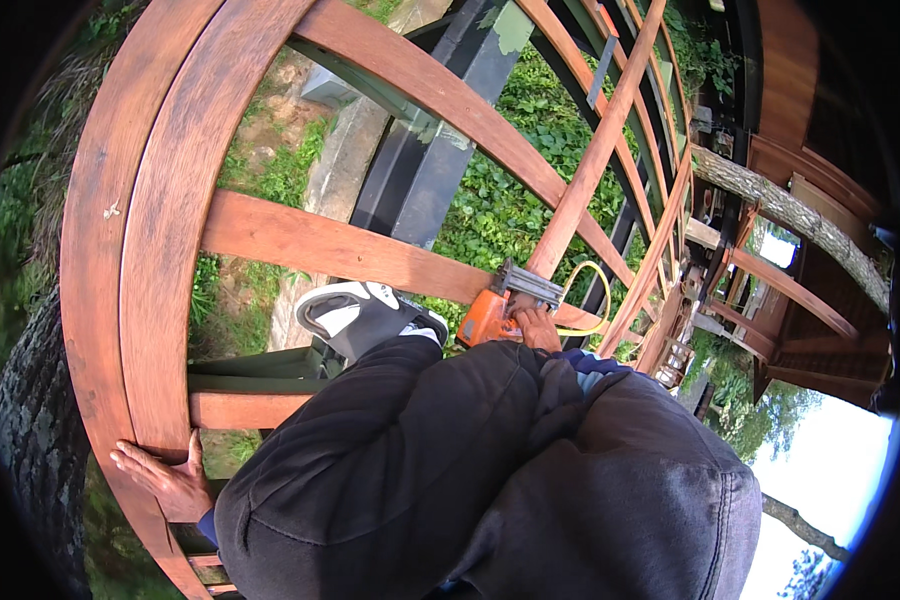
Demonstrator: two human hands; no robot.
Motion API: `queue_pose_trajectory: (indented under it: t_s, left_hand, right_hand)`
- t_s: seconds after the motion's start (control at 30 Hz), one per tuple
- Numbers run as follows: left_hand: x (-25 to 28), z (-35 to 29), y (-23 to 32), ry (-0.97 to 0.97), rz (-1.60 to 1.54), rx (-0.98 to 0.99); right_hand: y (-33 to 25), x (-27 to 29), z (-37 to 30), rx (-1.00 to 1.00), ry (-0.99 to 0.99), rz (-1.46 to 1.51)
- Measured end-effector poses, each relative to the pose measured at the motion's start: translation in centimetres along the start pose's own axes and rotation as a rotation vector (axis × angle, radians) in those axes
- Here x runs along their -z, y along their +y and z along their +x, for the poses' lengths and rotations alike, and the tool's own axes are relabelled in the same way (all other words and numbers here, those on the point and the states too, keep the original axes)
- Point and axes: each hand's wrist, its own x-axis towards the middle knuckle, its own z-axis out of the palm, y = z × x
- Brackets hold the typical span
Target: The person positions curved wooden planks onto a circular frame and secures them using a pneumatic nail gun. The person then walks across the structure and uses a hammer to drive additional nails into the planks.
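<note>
My left hand (170,482) lies flat across two long reddish-brown boards, the outer board (98,215) and the inner board (165,240), its fingers stretched and the thumb apart. It holds nothing. Close to my right leg, my right hand (538,330) is closed around an orange nail gun (485,318) with a grey nail magazine (530,284). A yellow air hose (604,290) loops beside the tool. The nail gun is at the end of a wooden crosspiece (350,240), where a lengthwise strip (610,130) passes. Part of the grip is hidden by my hand and knee.
Below the open wooden frame run dark steel beams (425,185) over green plants (540,120) and a concrete edge (340,165). My shoe (365,315) is among the crosspieces. A tree trunk (35,420) stands at left. A square-like metal tool (602,70) lies farther off.
</note>
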Motion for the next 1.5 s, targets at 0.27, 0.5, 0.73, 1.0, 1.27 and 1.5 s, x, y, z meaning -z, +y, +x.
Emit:
queue_pose_trajectory:
  t_s: [0.27,0.5,0.73,1.0,1.27,1.5]
  left_hand:
    - [0.5,-0.3,0.3,-0.039,0.066,0.036]
    - [0.6,0.0,0.8,-0.009,-0.090,0.100]
    - [0.3,-0.9,0.3,-0.024,-0.258,0.230]
    - [0.7,-1.6,0.0,-0.023,-0.316,0.260]
    - [0.4,-2.3,0.5,0.037,-0.361,0.315]
    - [-0.6,-2.6,0.7,0.055,-0.359,0.328]
  right_hand:
    - [-0.1,0.0,1.1,-0.060,-0.072,0.085]
    - [3.9,0.9,1.2,-0.172,-0.059,0.287]
    - [3.6,11.6,5.4,-0.169,0.410,0.766]
    - [-6.6,35.6,14.5,-0.130,0.403,0.917]
    - [-19.4,51.5,18.9,0.463,0.356,1.015]
    - [-34.0,55.7,20.3,0.861,-0.082,0.848]
